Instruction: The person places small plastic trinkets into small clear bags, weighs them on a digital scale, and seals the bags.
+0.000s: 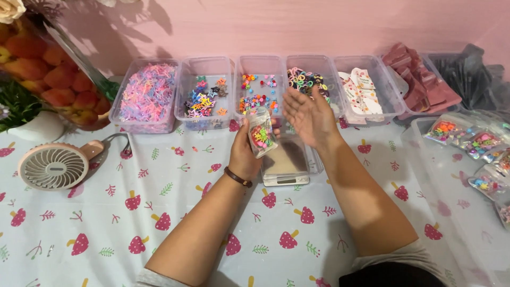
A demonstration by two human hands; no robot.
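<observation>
far left: small pink round desk fan (54,165) lying on the white tablecloth printed with pink mushrooms (159,212), below a clear jar of orange artificial fruit (53,74).

back row, along the pink wall: clear plastic tub of pink and lilac bits (146,95); clear plastic tub of multicoloured star clips (204,98); clear plastic tub of tiny bright clips (258,90); clear plastic tub of coloured elastic loops (311,79); clear plastic tub of white printed cards (366,90); tray of pink bow pieces (425,79).

centre: my left hand (243,154), brown bracelet at the wrist, fingers closed around a small clear zip pouch filled with colourful hair clips (261,134), held upright above the table, just in front of the tub of tiny bright clips. directly behind and under it, a small silver digital scale (286,165) carrying a clear rectangular container.

my right hand (309,116), flat and spread, palm turned toward the pouch, just beside it, holding nothing.

far right: large clear bin (451,175) with several filled clear pouches (478,159) lying inside.
</observation>
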